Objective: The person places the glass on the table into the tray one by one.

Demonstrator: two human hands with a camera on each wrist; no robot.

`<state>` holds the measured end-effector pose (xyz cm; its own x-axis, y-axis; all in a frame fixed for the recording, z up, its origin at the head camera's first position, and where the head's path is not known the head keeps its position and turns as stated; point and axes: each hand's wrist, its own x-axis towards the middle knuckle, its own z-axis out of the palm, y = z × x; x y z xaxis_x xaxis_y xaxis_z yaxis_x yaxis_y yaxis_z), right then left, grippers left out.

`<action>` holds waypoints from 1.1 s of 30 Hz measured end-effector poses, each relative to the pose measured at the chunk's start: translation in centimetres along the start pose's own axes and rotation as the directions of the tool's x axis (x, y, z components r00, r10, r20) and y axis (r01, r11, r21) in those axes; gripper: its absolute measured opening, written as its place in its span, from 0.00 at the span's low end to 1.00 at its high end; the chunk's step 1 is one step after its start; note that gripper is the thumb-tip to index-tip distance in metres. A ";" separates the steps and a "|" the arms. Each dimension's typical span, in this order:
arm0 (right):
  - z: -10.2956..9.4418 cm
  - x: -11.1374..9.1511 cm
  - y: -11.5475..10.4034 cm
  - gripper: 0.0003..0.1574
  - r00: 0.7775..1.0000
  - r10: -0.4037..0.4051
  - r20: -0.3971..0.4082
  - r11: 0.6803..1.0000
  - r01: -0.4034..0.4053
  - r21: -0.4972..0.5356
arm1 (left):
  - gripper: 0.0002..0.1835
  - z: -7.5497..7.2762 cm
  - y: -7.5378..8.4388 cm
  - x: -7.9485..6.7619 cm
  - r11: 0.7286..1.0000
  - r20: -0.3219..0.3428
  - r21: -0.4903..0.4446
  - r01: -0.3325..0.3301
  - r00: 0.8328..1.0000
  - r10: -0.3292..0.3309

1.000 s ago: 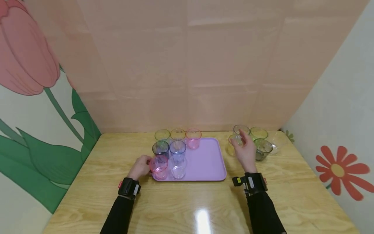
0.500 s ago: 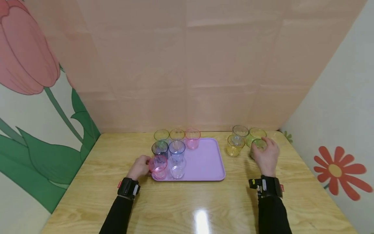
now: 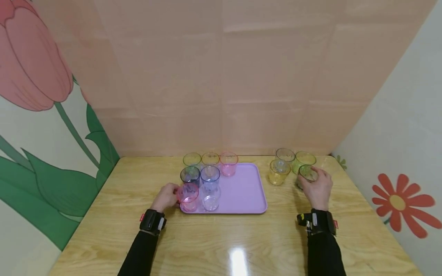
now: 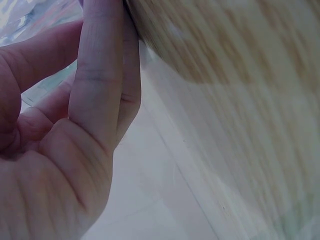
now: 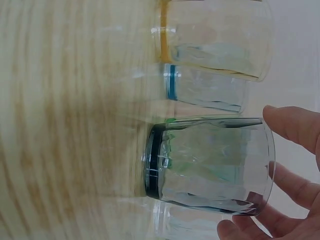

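Note:
On the right part of the table, my right hand (image 3: 318,188) grips a dark-tinted glass (image 3: 307,177) near its rim. In the right wrist view, the thumb lies on one side of this glass (image 5: 210,165) and the fingers on the other; its thick dark base is down at the wood. My left hand (image 3: 166,197) holds a pink glass (image 3: 188,197) at the front left corner of the purple tray (image 3: 243,191), fingers right at its left side. The left wrist view shows the left hand (image 4: 95,100) low beside the table, the glass mostly cut off.
A clear glass (image 3: 210,199), dark blue glass (image 3: 190,174), blue-rimmed glass (image 3: 210,174), and rear pink glass (image 3: 228,165) are among several on the tray's left half. Near my right hand stand a yellow glass (image 3: 277,174), a green glass (image 3: 304,158) and a grey-rimmed glass (image 3: 285,154).
My right hand has moved right from above the yellow glass to the dark-tinted glass and taken hold of its rim. The left hand stays by the pink glass.

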<state>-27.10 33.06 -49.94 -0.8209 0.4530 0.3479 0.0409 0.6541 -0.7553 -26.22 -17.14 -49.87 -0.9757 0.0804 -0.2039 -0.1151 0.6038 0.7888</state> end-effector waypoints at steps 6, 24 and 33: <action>0.2 0.1 0.4 0.45 1.000 0.010 -0.014 1.000 -0.010 -0.001 | 0.12 -0.1 -0.1 0.1 1.000 0.000 0.003 0.013 1.000 -0.013; 0.7 0.3 0.9 0.64 0.962 0.232 0.145 0.972 -0.234 -0.005 | 0.10 -0.1 0.0 0.0 1.000 -0.003 -0.017 0.014 1.000 -0.014; 0.7 0.1 1.2 0.63 0.960 0.259 0.109 0.957 -0.270 0.105 | 0.10 -0.1 0.1 0.0 1.000 -0.001 -0.001 0.003 1.000 -0.003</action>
<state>-27.57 33.46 -51.17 -0.8394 0.5378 0.0778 0.2008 0.4401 -0.8752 -26.24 -17.14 -49.74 -0.9755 0.0773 -0.2058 -0.1185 0.6036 0.7884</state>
